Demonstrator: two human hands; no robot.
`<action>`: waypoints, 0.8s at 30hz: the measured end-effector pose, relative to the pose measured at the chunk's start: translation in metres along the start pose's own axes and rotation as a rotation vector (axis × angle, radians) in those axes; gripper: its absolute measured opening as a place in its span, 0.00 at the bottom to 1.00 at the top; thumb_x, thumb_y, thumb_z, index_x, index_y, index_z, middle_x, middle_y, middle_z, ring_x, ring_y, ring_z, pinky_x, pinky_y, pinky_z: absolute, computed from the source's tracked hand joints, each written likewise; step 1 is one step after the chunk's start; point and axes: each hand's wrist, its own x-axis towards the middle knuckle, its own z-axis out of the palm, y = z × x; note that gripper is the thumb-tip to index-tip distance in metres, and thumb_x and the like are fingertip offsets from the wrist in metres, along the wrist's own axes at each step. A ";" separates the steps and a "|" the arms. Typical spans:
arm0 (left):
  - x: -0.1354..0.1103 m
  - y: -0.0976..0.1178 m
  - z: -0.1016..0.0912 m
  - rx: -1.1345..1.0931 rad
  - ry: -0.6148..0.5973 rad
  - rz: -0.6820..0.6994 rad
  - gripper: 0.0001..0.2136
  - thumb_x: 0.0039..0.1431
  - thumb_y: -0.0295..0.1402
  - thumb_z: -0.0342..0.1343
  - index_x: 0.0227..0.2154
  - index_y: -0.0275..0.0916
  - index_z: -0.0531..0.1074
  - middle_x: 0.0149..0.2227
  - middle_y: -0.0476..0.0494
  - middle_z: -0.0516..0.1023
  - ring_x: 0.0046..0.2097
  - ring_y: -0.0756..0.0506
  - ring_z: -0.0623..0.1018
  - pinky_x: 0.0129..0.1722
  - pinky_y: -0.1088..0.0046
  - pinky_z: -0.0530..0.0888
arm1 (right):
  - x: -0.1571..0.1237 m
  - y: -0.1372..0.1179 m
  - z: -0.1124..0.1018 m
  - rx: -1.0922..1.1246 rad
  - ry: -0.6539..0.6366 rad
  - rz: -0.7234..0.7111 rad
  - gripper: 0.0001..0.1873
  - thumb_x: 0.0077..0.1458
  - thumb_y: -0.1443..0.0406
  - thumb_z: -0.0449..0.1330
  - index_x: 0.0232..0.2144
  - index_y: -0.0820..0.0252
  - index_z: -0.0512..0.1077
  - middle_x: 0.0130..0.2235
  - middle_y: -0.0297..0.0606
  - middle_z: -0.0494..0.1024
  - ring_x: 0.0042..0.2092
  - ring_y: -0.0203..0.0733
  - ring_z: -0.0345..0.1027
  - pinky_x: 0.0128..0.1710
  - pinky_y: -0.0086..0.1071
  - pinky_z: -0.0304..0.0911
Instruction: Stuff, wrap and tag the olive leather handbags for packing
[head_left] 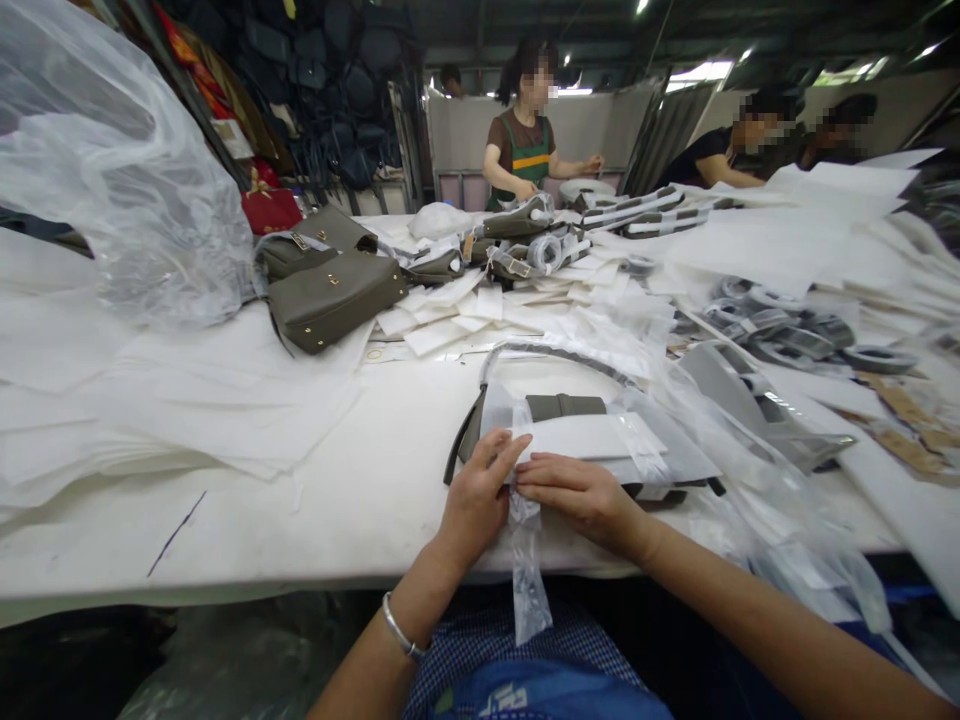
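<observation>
An olive-grey handbag [566,406], partly covered with white wrapping sheets [577,438], lies near the table's front edge. Its wrapped handle [559,350] arches behind it. My left hand [480,490] is closed at the bag's near side, its fingers bent over the wrapping. Beside it, my right hand [581,495] is also closed over the near edge, fingers together and thumb hidden. From between the hands a clear plastic strip [529,580] hangs past the table edge. Whether either hand pinches this strip is hidden.
Olive handbags [337,300] stand behind to the left, near a clear plastic bag [165,200]. White sheets [150,400] cover the table's left. Wrapped straps [787,325] and plastic film [780,520] lie to the right. A person in an apron [525,145] works across the table.
</observation>
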 end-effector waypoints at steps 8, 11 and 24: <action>0.000 -0.007 0.002 0.059 -0.004 0.169 0.21 0.65 0.20 0.49 0.59 0.40 0.67 0.59 0.40 0.73 0.64 0.43 0.68 0.61 0.59 0.72 | 0.001 -0.007 -0.008 0.030 -0.049 -0.014 0.12 0.64 0.69 0.57 0.49 0.59 0.76 0.46 0.40 0.82 0.52 0.41 0.75 0.58 0.38 0.69; 0.000 -0.006 0.000 0.084 -0.005 0.178 0.21 0.65 0.22 0.50 0.59 0.40 0.67 0.59 0.40 0.73 0.63 0.43 0.70 0.61 0.58 0.72 | 0.007 -0.014 -0.019 0.101 0.010 0.206 0.09 0.64 0.65 0.59 0.45 0.56 0.78 0.44 0.39 0.82 0.49 0.41 0.76 0.56 0.37 0.70; 0.005 -0.006 -0.014 0.040 -0.128 0.222 0.31 0.56 0.17 0.50 0.64 0.39 0.60 0.62 0.39 0.70 0.65 0.43 0.67 0.63 0.56 0.69 | 0.003 -0.010 0.011 -0.308 0.000 0.362 0.02 0.62 0.68 0.58 0.38 0.57 0.71 0.42 0.41 0.78 0.45 0.46 0.70 0.48 0.41 0.66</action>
